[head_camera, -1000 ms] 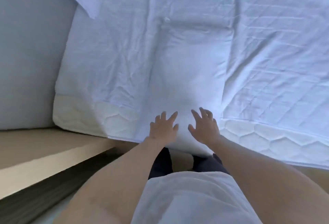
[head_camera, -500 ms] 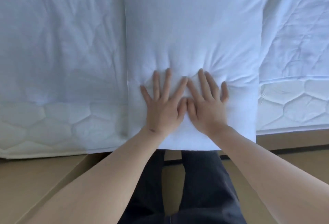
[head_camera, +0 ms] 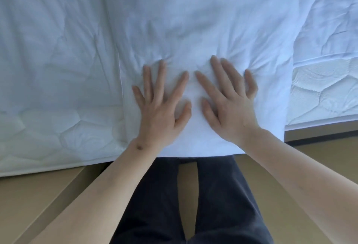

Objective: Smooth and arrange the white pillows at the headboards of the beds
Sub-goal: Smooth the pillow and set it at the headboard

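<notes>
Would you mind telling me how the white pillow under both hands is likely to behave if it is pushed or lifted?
The white pillow is probably soft: creases fan out where the left hand and right hand press flat. Lifted by one edge, it would likely sag rather than stay stiff. Its near end overhangs the mattress, so a pull toward the person might slide it off.

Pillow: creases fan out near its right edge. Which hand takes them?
Right. The right hand lies flat on the pillow, little finger at those creases. The left hand presses nearer the left edge.
</notes>
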